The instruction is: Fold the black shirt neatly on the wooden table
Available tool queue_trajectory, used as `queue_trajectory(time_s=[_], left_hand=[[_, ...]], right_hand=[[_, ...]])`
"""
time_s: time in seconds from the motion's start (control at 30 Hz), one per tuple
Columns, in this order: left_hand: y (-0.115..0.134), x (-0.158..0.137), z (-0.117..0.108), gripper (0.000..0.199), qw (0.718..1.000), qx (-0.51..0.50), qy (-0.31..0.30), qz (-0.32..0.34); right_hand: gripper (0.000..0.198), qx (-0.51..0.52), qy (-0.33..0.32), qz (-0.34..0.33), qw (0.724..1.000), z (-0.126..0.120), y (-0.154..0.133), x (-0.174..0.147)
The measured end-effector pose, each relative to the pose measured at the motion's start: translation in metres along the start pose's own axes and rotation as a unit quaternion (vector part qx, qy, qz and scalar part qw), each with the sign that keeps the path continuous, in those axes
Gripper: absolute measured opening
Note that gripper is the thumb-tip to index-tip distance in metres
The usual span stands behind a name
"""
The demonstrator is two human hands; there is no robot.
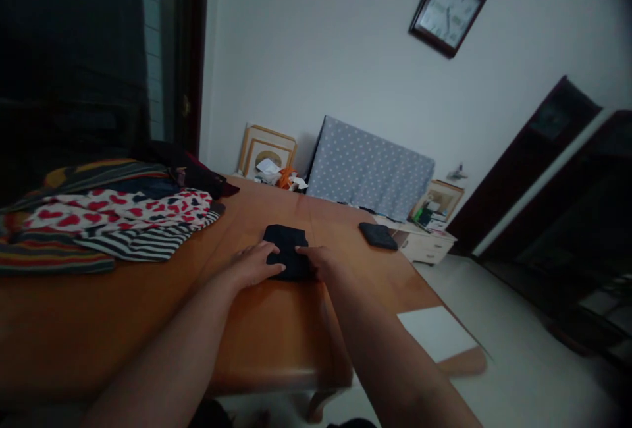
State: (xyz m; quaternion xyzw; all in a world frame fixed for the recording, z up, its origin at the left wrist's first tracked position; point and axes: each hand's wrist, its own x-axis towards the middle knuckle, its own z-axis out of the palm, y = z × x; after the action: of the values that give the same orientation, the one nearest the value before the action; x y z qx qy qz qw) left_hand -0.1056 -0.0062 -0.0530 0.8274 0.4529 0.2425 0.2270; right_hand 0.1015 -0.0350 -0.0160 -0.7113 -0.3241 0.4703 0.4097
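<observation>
A dark, nearly black piece of cloth [287, 238], folded into a compact rectangle, lies on the wooden table [257, 339] in front of me. My left hand [254, 265] rests on its left side, fingers and thumb spread apart over the fabric. At the right edge, my right hand [318, 262] has its thumb on top of the cloth while the other fingers curl down around the side, partly hidden. A second dark folded cloth [378, 236] lies farther off to the right, near the table's edge, untouched.
At the left is a heap of clothes, including a heart-print garment [123, 209] and a black-and-white striped one [138, 242]. A white sheet [437, 332] lies at the right edge. Beyond stand a polka-dot cover [370, 168], a framed picture [269, 145] and a drawer cabinet [427, 247].
</observation>
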Motion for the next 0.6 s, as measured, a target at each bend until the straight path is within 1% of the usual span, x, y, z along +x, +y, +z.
queue_trajectory(time_s=[0.1, 0.2, 0.27, 0.3, 0.37, 0.4, 0.43, 0.5, 0.6], left_hand=[[0.002, 0.000, -0.001, 0.052, 1.000, -0.005, 0.003, 0.002], [0.013, -0.005, -0.007, 0.056, 1.000, 0.004, 0.001, -0.005], [0.024, -0.009, -0.010, 0.067, 1.000, 0.024, 0.000, 0.000], [0.030, -0.011, -0.011, 0.075, 0.999, 0.031, -0.001, 0.009], [0.040, -0.014, -0.012, 0.095, 0.998, 0.032, 0.002, 0.045], [0.044, -0.015, -0.011, 0.102, 0.997, 0.028, 0.012, 0.068], [0.047, -0.016, -0.011, 0.103, 0.995, 0.022, 0.028, 0.091], [0.050, -0.016, -0.010, 0.092, 0.990, 0.005, 0.065, 0.127], [0.050, -0.015, -0.009, 0.076, 0.984, -0.054, 0.095, 0.138]], right_hand=[[0.012, 0.025, -0.028, 0.025, 0.999, 0.003, 0.000, 0.003], [0.009, 0.054, -0.032, 0.033, 0.997, 0.004, -0.001, 0.003], [0.008, 0.079, -0.039, 0.036, 0.995, 0.003, -0.003, 0.001], [0.009, 0.093, -0.046, 0.038, 0.994, 0.003, -0.006, -0.001], [0.013, 0.120, -0.062, 0.040, 0.990, 0.003, -0.012, -0.005], [0.015, 0.132, -0.069, 0.039, 0.988, 0.004, -0.015, -0.007], [0.017, 0.145, -0.076, 0.037, 0.986, 0.005, -0.017, -0.010], [0.020, 0.166, -0.086, 0.031, 0.982, 0.009, -0.022, -0.017], [0.023, 0.191, -0.092, 0.017, 0.977, 0.014, -0.025, -0.029]])
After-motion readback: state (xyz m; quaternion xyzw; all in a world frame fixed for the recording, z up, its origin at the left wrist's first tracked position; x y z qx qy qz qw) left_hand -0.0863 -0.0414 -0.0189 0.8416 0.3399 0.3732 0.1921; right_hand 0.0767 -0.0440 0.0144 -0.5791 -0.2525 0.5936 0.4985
